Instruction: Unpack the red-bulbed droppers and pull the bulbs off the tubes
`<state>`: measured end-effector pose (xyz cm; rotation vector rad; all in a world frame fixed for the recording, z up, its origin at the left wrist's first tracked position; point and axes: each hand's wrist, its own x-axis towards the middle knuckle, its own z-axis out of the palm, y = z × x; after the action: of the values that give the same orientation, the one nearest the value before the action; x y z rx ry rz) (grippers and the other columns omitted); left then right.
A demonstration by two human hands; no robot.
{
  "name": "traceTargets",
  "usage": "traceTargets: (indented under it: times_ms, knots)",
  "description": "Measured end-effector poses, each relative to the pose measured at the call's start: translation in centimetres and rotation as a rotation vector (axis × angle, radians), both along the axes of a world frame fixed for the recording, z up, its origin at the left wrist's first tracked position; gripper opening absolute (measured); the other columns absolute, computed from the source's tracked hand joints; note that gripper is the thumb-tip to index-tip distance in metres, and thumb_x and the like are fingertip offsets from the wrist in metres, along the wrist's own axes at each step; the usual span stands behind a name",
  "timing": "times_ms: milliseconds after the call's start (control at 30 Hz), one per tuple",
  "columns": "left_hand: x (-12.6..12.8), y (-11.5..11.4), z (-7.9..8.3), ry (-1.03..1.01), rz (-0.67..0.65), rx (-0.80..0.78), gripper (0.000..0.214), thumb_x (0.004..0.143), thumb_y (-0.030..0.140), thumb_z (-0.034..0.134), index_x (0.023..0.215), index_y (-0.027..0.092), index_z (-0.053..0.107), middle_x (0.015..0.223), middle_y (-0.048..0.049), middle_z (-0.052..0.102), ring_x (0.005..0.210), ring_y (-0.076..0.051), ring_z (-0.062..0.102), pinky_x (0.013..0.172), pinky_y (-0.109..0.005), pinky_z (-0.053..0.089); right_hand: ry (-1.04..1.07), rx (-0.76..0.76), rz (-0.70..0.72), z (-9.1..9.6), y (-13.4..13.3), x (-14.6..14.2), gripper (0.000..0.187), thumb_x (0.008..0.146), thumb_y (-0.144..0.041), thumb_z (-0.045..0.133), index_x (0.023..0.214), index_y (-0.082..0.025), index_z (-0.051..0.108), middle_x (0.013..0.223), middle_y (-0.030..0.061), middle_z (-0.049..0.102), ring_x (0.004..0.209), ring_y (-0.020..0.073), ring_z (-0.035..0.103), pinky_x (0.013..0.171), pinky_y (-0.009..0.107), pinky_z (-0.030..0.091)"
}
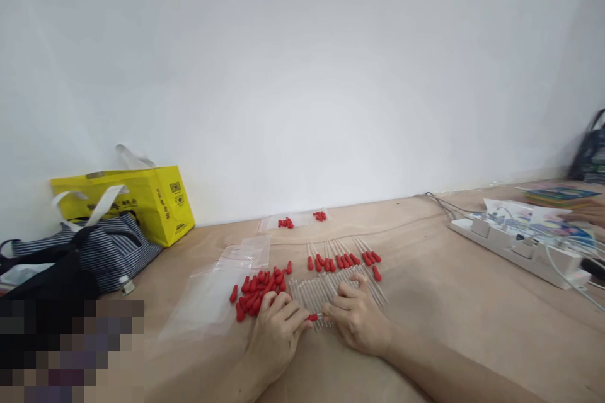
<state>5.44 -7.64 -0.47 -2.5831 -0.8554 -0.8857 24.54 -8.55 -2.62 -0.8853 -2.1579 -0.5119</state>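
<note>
At the near middle of the table, my left hand [282, 322] is closed, pinching a red rubber dropper bulb [312, 317]. Facing it, my right hand [355, 313] grips a thin clear dropper tube whose end meets the bulb; how far it is inside I cannot tell. Beneath and behind both hands lies a row of clear dropper tubes [307, 291]. Loose red bulbs [253, 293] are heaped just beyond my left hand. Past the tubes, several droppers with bulbs fitted [347, 259] lie with their tubes pointing away from me.
Clear plastic bags [208, 293] lie flat on the left, and another bag with droppers [302, 220] is by the wall. A yellow bag [161, 201] and a striped bag [116, 245] stand at left. On the right are a power strip [510, 249] with cables and another person's hand [588, 211].
</note>
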Motion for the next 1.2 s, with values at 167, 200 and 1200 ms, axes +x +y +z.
traceTargets:
  times_ms: [167,200,1200]
  knots:
    - [-0.3,-0.2,-0.2,0.024,-0.017,0.033,0.020,0.080,0.015,0.046,0.061,0.020,0.053,0.059,0.0011,0.058,0.062,-0.015,0.045,0.066,-0.032,0.026,0.009,0.014,0.039,0.1,-0.2,0.1,0.016,0.079,-0.017,0.042,0.070,-0.020,0.056,0.050,-0.0039,0.050,0.061,0.0115,0.040,0.074,0.034,0.020]
    - [-0.3,-0.2,-0.3,0.016,-0.023,0.029,0.021,0.080,0.016,0.045,0.061,0.019,0.053,0.058,0.0009,0.057,0.062,-0.015,0.044,0.066,-0.032,0.026,0.005,0.011,0.042,0.1,-0.2,0.2,0.016,0.079,-0.017,0.043,0.070,-0.020,0.056,0.050,-0.0039,0.050,0.061,0.0114,0.040,0.074,0.034,0.020]
    - [-3.6,3.1,0.9,-0.433,0.254,-0.280,0.023,0.080,0.029,0.040,0.096,0.020,0.054,0.090,-0.0052,0.062,0.086,-0.019,0.059,0.076,-0.033,0.047,0.262,-0.548,-0.584,-0.7,2.6,1.7,0.032,0.071,0.000,0.033,0.089,-0.015,0.055,0.094,0.0100,0.059,0.087,0.0201,0.052,0.071,0.029,0.031]
